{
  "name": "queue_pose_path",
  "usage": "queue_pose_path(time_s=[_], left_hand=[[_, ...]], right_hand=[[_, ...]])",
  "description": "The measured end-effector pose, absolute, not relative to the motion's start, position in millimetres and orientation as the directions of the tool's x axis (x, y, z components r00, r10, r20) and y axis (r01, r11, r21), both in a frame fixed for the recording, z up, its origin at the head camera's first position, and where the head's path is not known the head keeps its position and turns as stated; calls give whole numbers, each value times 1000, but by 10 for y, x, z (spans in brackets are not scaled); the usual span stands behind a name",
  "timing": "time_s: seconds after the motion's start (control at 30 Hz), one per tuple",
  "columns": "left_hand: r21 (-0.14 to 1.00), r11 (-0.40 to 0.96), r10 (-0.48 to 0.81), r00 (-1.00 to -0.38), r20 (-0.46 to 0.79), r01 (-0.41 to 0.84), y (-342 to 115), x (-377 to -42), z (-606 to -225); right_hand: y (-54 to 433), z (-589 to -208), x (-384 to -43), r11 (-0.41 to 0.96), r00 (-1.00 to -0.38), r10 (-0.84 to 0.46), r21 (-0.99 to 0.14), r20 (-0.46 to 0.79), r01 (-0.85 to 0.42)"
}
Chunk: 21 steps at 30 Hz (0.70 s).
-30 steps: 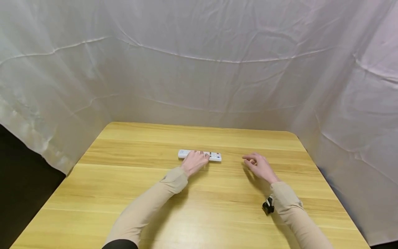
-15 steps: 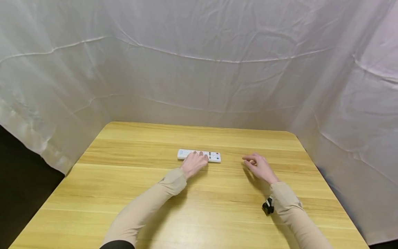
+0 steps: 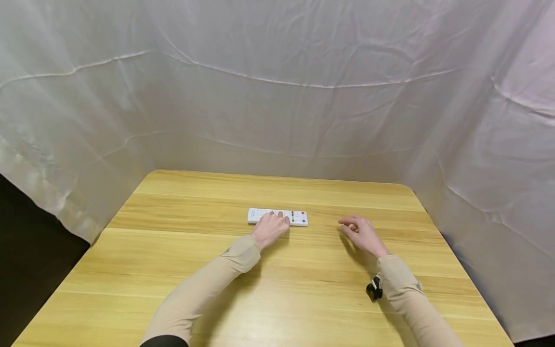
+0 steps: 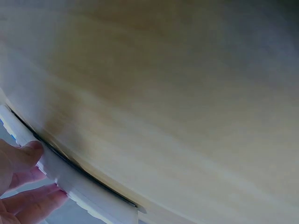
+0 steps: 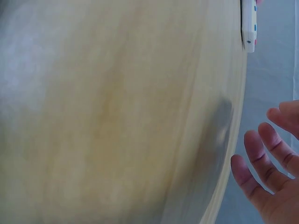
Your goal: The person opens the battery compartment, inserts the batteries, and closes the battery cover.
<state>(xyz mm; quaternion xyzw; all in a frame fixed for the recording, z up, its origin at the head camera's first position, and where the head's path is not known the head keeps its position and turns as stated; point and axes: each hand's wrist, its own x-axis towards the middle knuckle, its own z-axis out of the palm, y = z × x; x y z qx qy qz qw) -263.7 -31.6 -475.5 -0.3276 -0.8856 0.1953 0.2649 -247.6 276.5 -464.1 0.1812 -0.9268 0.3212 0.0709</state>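
Note:
A white remote control with several small buttons lies flat across the far half of the table, its button side up. My left hand rests over its middle and hides part of the buttons. In the left wrist view, the thumb and fingers touch the remote control. Off to the right, my right hand hovers low above the table with loosely bent fingers and holds nothing. The right wrist view has these fingers apart from the remote's end.
The wooden table has rounded far corners. Pale grey cloth hangs behind it and along both sides. A small black device sits at my right wrist, beside the sleeve.
Earlier, the remote control moved very slightly left with my left hand, and its button face turned more into view. My right hand has barely moved.

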Motion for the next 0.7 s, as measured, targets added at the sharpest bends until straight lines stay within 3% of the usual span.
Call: queue_pose_path(time_s=[0.33,0.7], left_hand=[[-388,740,663,-689,291,549,-398,-2632,-4702],[42,763,565,-697,442,645,-745,-2692,-4686]], right_hand=[[2784,-4619,-2463,737,-938,-271,-581,217,-347],[2850,-4590,-2447,747,-935,-283,-562,212,-354]])
